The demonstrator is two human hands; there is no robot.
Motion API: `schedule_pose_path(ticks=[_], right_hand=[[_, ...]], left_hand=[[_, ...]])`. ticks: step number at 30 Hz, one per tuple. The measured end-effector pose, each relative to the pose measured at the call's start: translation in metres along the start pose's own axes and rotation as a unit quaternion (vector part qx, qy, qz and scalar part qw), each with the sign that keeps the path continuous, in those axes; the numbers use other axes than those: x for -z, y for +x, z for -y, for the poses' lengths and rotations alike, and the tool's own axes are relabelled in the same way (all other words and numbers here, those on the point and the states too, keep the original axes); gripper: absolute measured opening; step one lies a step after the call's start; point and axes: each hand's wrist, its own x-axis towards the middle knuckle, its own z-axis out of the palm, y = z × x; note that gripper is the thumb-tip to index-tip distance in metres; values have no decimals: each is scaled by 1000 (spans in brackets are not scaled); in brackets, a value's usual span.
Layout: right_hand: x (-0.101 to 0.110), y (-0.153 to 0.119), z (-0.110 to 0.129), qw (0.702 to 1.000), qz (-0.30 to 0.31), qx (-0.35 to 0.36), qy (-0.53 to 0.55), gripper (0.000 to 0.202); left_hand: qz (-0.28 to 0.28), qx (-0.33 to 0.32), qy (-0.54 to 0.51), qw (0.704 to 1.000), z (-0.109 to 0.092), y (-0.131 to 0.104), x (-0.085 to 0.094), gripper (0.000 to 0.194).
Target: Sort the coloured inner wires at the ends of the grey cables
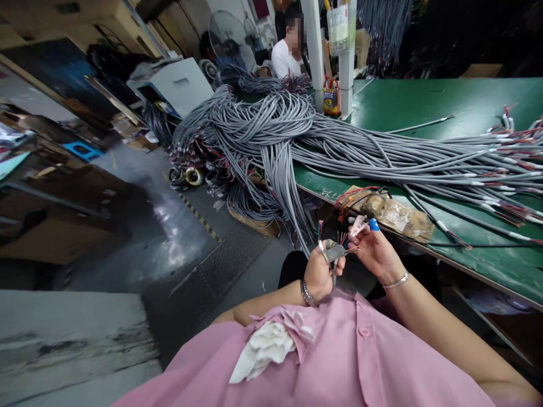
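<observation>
My left hand (320, 272) is closed around the end of a grey cable (302, 236), with a dark wrap on its thumb. Stripped coloured wires (343, 242) fan out from the grip, and a smaller bunch with green and red strands sticks up beside it. Just right of these wires is my right hand (377, 254), its fingers curled together. A blue covering (374, 224) sits on one of its fingertips. At the fingertips shows a pinkish-white piece (358, 226); whether it is held or wrapped on a finger is unclear.
Bundled grey cables (263, 121) lie across the green table (424, 96) and hang over its edge. A taped cardboard piece (386, 212) with a lump on it rests at the near edge. Behind a white post (313, 51) sits a person (285, 58). A fan (231, 42) stands farther back.
</observation>
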Motion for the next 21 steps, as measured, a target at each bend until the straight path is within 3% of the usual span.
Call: schedule_pose_path(ticks=[7,12,14,17,21], right_hand=[[0,-1,1,993,-25,54,-100,27],[8,-4,-4,954,-99,184,-216,28],[7,-2,-4,961,-80,161,-209,33],[4,3,-4,989,-23,71,-129,39],[3,10,-7,997,-20,50,-48,33]], left_hand=[[-22,-73,56,996,-9,-3,2,28],[-22,-99,102,990,-9,2,2,29],[-22,-100,101,990,-9,4,0,30],[-23,-90,92,991,-9,7,-3,31],[-23,-81,82,993,-9,10,-3,31]])
